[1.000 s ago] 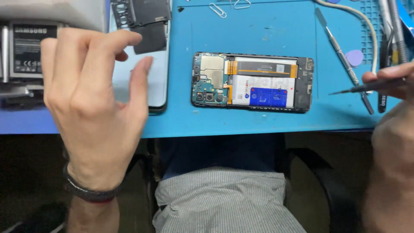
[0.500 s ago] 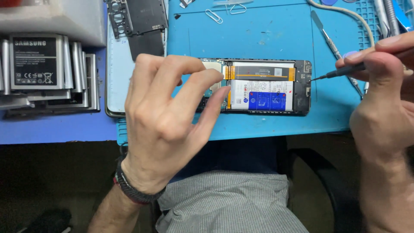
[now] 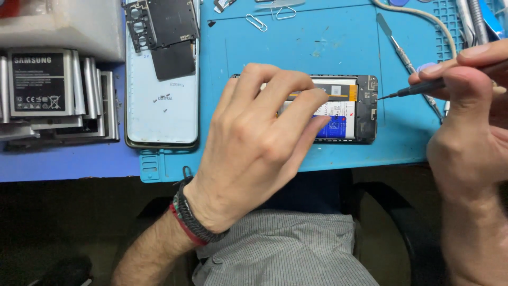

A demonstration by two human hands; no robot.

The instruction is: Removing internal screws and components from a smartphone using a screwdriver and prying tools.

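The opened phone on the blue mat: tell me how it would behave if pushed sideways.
The opened phone lies flat, so it would probably slide, not tip. The left hand rests on it, likely pinning it. With its back off and the battery exposed, it looks fragile; the screwdriver tip sits at its right end.

You sit at a phone repair workbench: a blue repair mat [image 3: 317, 37] beneath your hands, stacked phone batteries [image 3: 53, 90] far left, metal pry tools [image 3: 402, 47] beside your right hand.

The opened phone [image 3: 349, 108] lies mid-frame on the mat [image 3: 317, 47]. A back cover [image 3: 161, 100] lies to its left, stacked batteries [image 3: 53, 90] at far left, and paper clips [image 3: 256, 22] above.
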